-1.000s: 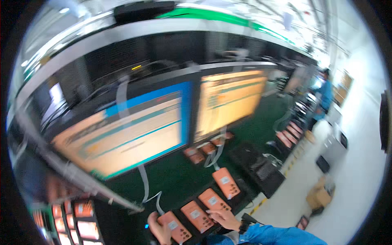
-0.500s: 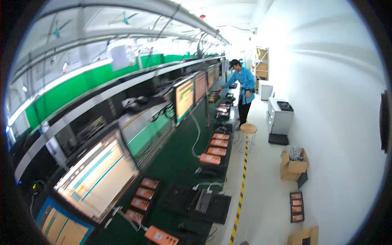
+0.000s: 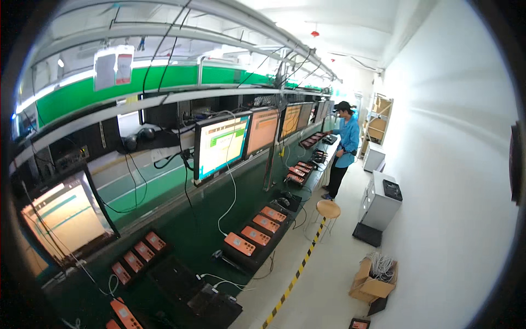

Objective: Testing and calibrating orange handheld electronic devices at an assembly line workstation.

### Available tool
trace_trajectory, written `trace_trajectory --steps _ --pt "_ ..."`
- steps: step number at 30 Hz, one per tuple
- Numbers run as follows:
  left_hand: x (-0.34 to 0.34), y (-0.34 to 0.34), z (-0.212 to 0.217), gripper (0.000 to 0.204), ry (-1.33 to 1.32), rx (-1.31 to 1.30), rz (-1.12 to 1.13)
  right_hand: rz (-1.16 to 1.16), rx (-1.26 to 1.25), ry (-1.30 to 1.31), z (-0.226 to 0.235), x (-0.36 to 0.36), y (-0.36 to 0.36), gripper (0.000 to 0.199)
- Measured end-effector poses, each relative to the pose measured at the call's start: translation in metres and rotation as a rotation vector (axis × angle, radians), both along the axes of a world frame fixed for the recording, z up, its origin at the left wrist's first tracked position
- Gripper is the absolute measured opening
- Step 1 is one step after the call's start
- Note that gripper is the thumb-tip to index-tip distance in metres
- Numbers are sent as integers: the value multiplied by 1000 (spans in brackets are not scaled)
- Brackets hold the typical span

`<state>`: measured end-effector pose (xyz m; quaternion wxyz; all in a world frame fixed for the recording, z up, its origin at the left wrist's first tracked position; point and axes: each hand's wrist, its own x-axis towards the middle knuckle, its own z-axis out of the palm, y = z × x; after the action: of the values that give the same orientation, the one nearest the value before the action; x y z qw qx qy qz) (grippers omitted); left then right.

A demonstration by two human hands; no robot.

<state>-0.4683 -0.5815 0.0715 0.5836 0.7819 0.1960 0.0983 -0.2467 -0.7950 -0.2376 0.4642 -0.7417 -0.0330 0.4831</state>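
Note:
Neither of my hands shows in the head view. Nearest along the green bench (image 3: 197,216) lie orange phone-like devices. One orange device (image 3: 240,244) has a white cable plugged into it and sits at the near end of a row with several others on a black tray (image 3: 235,255). Further left, a second black tray (image 3: 143,266) holds several orange devices. Close to the lower edge lies another orange device (image 3: 125,313). A black handheld object (image 3: 227,261), perhaps a scanner, rests between the rows. Beside it is a flat black unit (image 3: 216,307) with white cables.
Lit monitors (image 3: 222,143) line the bench's back. A person in a blue top (image 3: 346,137) stands further along, arm over the bench. A round stool (image 3: 328,209), grey cabinets (image 3: 381,200) and a cardboard box of cables (image 3: 372,282) stand in the aisle, near a yellow-black floor stripe (image 3: 293,279).
The view has shifted: the near bench items slid down and left, and the person in blue appears further right. The floor tray of orange devices has almost left the lower edge.

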Motion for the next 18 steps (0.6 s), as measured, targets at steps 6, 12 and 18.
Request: trace_trajectory --steps 6,12,18 --pt "103 80 -40 24 -124 -208 311 -17 -35 6 -8 78 25 36" --pt "169 237 -87 23 -112 60 790 5 -115 28 -10 222 126 37" --pt "179 427 -144 75 535 120 1726 -8 -126 52 8 338 202 37"
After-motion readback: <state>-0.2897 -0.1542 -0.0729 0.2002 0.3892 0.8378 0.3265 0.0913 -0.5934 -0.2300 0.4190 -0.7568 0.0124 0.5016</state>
